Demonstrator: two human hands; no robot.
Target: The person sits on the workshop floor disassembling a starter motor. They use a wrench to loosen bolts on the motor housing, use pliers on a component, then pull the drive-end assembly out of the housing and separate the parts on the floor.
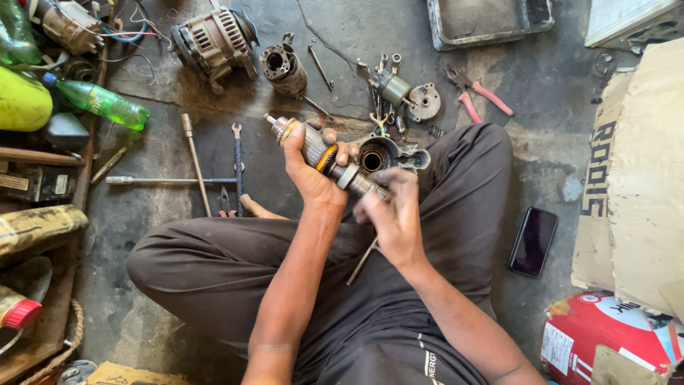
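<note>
Presently, status by item:

Left hand (310,175): clenched around the armature (313,148), gripping its mid-body and holding it tilted above the lap.
Right hand (392,214): fingers pinched on the shaft end (367,187) of the armature; blurred, so the exact grip is hard to make out.
Armature position: in both hands, just in front of the round metal housing (385,155), which lies on the floor by the right knee.
Packages, right side: one brown cardboard box (634,185) with dark block lettering, cut off by the frame edge; below it one red and white bag (605,335), partly covered by cardboard.
Packages, left side: one green plastic bottle (100,101) with a blue cap, lying flat; one container with a red cap (18,312), cut off at the edge.
Labels: white print on the dark trousers (431,363), partly hidden by the forearm.
Count, floor: one alternator (214,39); one cylindrical casing (283,69); one pair of pink-handled pliers (477,96); one dark phone (533,241), face up.
Count, tools: two long rods (192,160) crossing; one open-end spanner (238,164).
Hidden: a thin metal rod (362,262) lies on the lap, its upper end behind the right hand.
Cut off: a grey metal tray (488,25) at the top edge.
</note>
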